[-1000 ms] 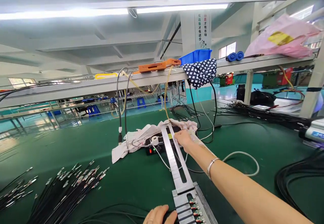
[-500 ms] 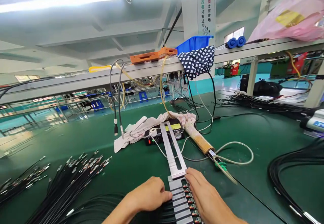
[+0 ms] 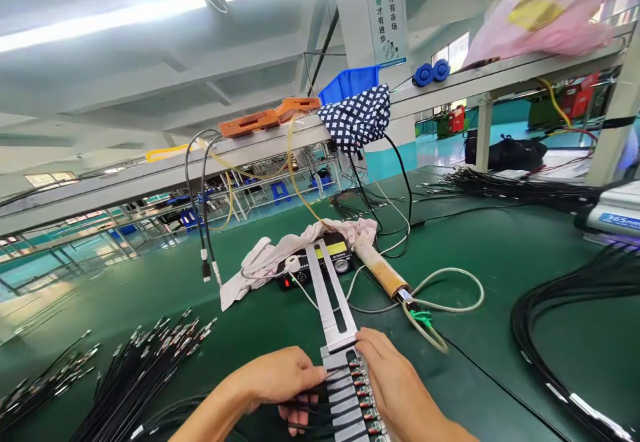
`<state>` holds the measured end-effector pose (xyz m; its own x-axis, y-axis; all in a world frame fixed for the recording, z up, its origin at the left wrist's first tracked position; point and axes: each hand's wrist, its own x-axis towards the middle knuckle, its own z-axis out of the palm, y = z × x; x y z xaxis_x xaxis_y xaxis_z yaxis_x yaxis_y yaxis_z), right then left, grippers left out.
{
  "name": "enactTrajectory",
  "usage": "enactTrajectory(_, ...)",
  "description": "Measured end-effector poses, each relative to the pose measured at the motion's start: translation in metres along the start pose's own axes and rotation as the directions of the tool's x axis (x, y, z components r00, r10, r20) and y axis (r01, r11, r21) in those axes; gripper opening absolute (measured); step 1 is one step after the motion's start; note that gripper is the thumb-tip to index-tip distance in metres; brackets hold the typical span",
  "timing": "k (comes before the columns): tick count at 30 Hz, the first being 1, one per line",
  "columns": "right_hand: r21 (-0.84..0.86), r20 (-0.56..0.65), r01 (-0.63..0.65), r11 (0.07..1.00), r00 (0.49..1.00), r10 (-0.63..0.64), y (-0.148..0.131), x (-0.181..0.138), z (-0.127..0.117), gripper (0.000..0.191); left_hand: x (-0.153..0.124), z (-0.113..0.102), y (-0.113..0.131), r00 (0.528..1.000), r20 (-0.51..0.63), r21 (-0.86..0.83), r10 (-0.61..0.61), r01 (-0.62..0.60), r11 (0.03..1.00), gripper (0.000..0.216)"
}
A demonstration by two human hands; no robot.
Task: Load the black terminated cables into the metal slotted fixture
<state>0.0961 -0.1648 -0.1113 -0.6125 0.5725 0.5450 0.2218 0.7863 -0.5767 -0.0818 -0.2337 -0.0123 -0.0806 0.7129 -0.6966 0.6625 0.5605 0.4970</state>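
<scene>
in the head view, a long silver metal jig with a slotted bar and stepped rungs point(image 3: 336, 322) lies on the green bench mat point(image 3: 250, 322), running from the bottom edge at 6 o'clock up toward a small black control box with a yellow label and red light point(image 3: 334, 259) at 12 o'clock of the hands. thin black cables with red-tipped connectors point(image 3: 357, 382) lie across its rungs, about five tips showing along the right edge. the left hand point(image 3: 280, 379) curls loosely over the cables at the jig's 9 o'clock side, fingers bent on them; the right hand point(image 3: 395, 382) lies fairly flat, fingertips touching the jig's 3 o'clock edge, gripping nothing that can be seen. one wooden-handled soldering iron point(image 3: 383, 271) rests at 1 o'clock. one loose pile of black cables with metal ends point(image 3: 145, 369) lies at 9 o'clock. one blue plastic bin point(image 3: 347, 84) sits on the shelf; its contents are hidden.
</scene>
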Motion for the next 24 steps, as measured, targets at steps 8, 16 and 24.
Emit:
enactTrajectory(8,-0.003,-0.005,-0.022,1.000,1.000,0.022,-0.002,-0.001,0.002,0.036,-0.004,0.018,-0.018,0.988,-0.126,0.179,0.088,-0.064,0.982,0.032)
enactTrajectory(16,-0.034,-0.016,0.013,0.999,1.000,-0.014,0.001,-0.002,0.002,0.039,-0.016,0.020,-0.016,0.940,-0.246,0.399,0.238,-0.125,0.909,0.034)
enactTrajectory(24,-0.009,-0.013,-0.005,1.000,1.000,0.005,0.000,-0.002,0.001,0.039,-0.037,0.006,-0.025,0.924,-0.271,0.253,0.269,-0.202,0.946,0.042)
